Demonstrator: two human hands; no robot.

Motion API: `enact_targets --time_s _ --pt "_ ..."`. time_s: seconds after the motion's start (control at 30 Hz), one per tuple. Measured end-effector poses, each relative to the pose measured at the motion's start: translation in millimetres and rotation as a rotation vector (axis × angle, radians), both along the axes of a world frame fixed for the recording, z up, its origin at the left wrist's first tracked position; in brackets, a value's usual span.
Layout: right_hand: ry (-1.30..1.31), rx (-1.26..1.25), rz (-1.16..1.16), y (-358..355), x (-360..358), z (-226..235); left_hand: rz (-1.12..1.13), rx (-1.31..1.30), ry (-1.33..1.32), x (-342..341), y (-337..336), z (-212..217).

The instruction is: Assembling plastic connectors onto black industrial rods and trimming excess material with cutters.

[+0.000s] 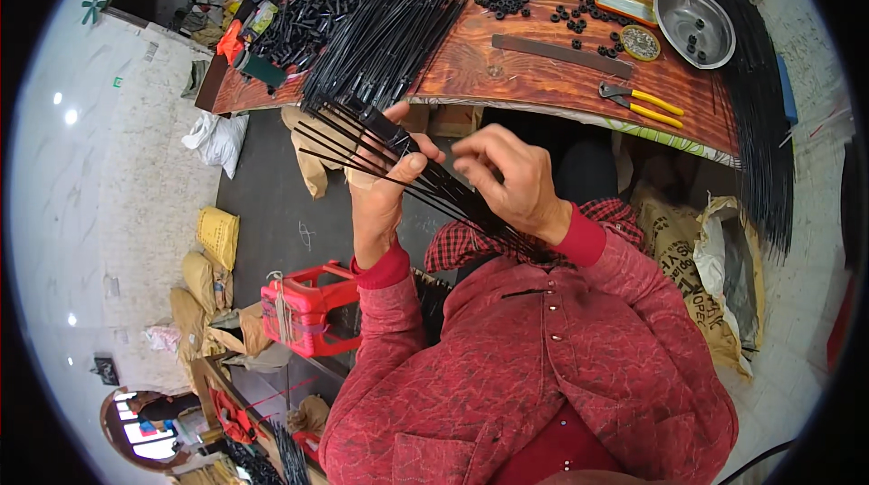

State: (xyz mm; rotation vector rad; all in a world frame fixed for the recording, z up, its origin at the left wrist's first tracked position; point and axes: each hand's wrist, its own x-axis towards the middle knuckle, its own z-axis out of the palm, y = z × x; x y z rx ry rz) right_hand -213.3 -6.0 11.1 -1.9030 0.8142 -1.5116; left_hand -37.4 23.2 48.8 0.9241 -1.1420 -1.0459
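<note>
In front of the table edge, my left hand (380,200) is closed round a black plastic piece and a bundle of thin black rods (453,200). The rods slant from upper left down toward my lap, and several fan out past the fingers. The black plastic piece (391,134) lies across my left fingers, above the thumb. Just right of it is my right hand (516,179), its fingers curled and the thumb drawn in near the fingertips. Those fingertips are slightly blurred, and anything small between them cannot be made out.
The wooden table (543,73) bears a heap of long black rods (407,19), loose small black parts (299,33), a metal bowl (715,5), a flat bar (561,56) and yellow-handled pliers (643,105). A red plastic stool (303,313) stands left; sacks (679,250) lie right.
</note>
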Motion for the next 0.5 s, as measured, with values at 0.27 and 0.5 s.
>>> enact_targets --time_s 0.27,0.5 --pt "-0.074 0.066 0.12 -15 12 25 0.065 -0.004 -0.039 -6 -3 1" --pt "-0.039 -0.108 0.093 -12 14 18 0.037 0.01 -0.045 0 -7 -9"
